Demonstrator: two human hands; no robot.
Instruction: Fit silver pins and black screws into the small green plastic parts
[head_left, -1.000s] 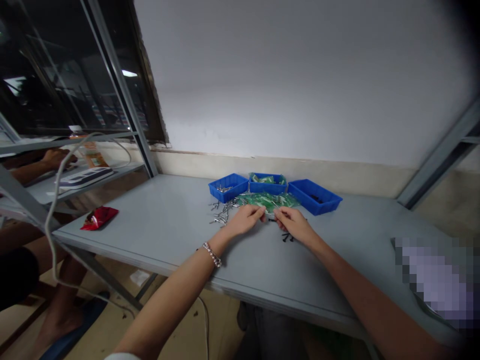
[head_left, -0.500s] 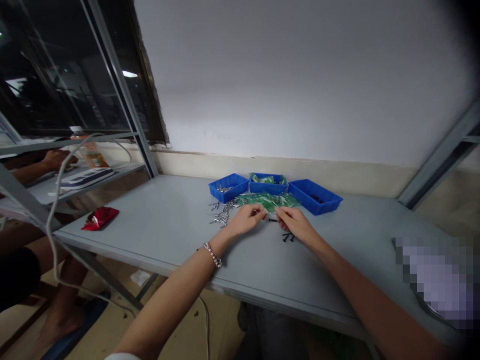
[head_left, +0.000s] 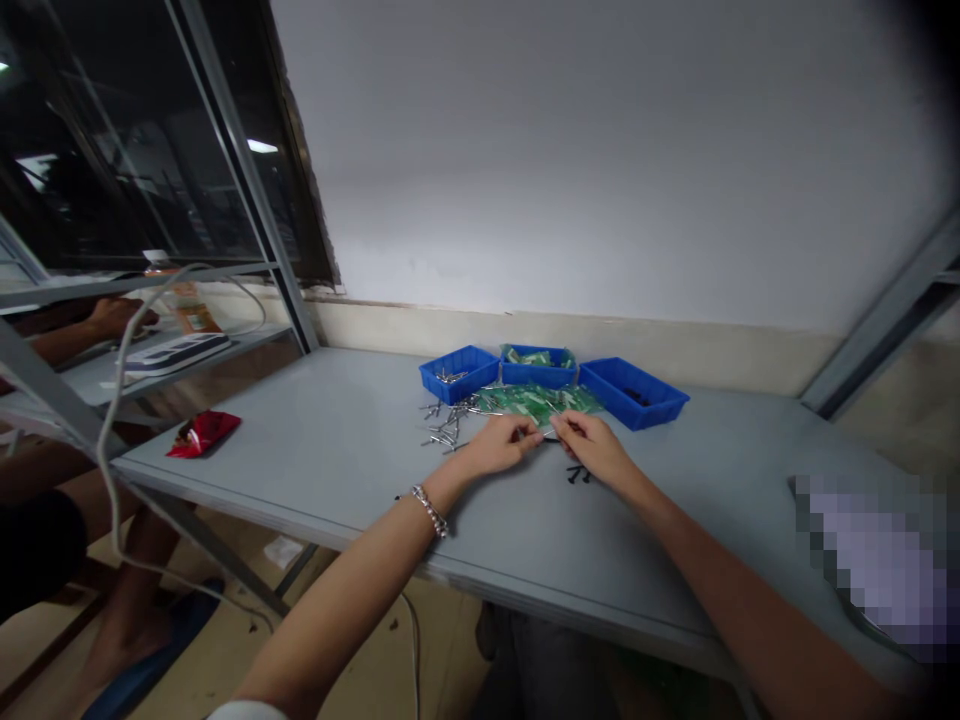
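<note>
My left hand (head_left: 510, 442) is closed in a pinch over the grey table, its fingertips on a thin silver screw-like piece (head_left: 548, 434). Close beside it, my right hand (head_left: 589, 442) is also pinched shut, at the other end of that piece; what else lies in its fingers is too small to make out. Just behind both hands are green plastic bags (head_left: 534, 402). Loose silver screw-like pieces (head_left: 444, 432) lie to the left of my left hand. A few black screws (head_left: 577, 474) rest below my right hand.
Along the wall stand a blue bin of silver pieces (head_left: 459, 374), one with green packets (head_left: 537, 374), and one with dark pieces (head_left: 634, 392). A red packet (head_left: 204, 434) lies at left; a pixelated object (head_left: 877, 560) is at right. Another person's hand (head_left: 120, 316) shows beyond the frame.
My left hand has come slightly down and right, and the thin silver piece now shows between the fingertips of both hands. The view has shifted a little.
</note>
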